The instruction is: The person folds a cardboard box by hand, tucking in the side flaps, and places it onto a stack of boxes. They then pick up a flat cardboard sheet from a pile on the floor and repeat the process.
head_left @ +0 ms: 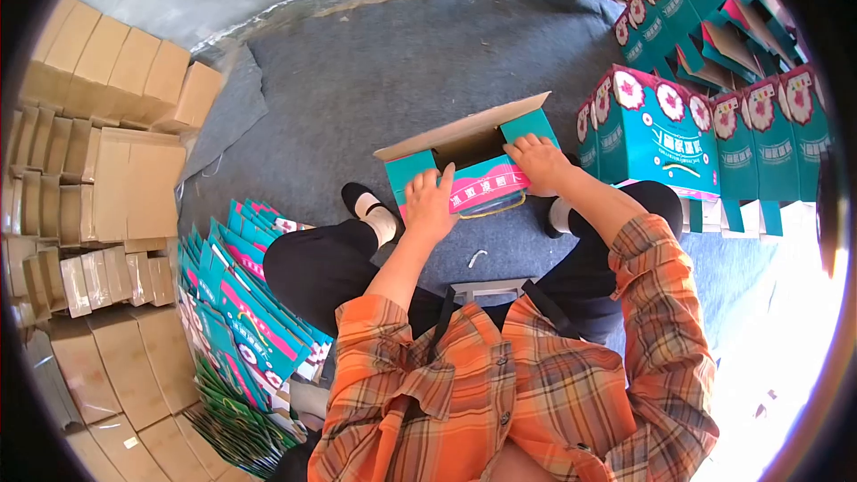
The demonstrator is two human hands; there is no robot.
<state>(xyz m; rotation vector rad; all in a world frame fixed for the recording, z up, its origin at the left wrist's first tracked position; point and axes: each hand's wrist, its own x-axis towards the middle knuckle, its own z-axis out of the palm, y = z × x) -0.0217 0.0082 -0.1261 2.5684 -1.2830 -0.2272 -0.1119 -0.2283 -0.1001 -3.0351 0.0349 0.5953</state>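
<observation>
A teal and pink cardboard box [473,165] lies on its side on the grey carpet [375,71] between my feet, its brown inner flap [464,129] standing open at the far side. My left hand [430,203] presses on the near left part of the box with fingers spread. My right hand [538,161] grips the right end flap of the same box. Both sleeves are orange plaid.
A fanned stack of flat teal box blanks [241,303] lies at my left. Brown cardboard inserts [107,170] are piled further left. Assembled teal boxes [705,125] stand in rows at the right. A small white scrap [478,257] lies on the carpet.
</observation>
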